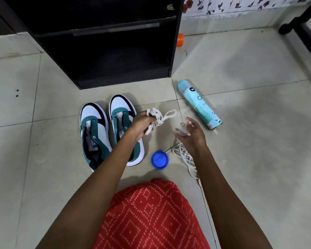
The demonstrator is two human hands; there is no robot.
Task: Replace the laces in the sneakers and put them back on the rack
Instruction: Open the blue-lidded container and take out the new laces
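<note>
Two teal, white and black sneakers stand side by side on the tiled floor with no laces in them, the left sneaker (pixel 94 132) and the right sneaker (pixel 123 115). My left hand (pixel 142 125) grips a bundle of white laces (pixel 157 115) just right of the right sneaker. My right hand (pixel 190 134) holds a small clear plastic container (pixel 180 125). A second white lace (pixel 186 157) lies loose on the floor under my right wrist. The black shoe rack (pixel 104 42) stands behind the sneakers, its lower shelf empty.
A blue lid (pixel 159 159) lies on the floor between the sneakers and the loose lace. A pale blue spray can (pixel 198 104) lies on its side at the right. An orange object (pixel 180 40) sits behind the rack. Black furniture legs (pixel 302 24) stand at the far right. My red patterned clothing (pixel 151 216) fills the bottom.
</note>
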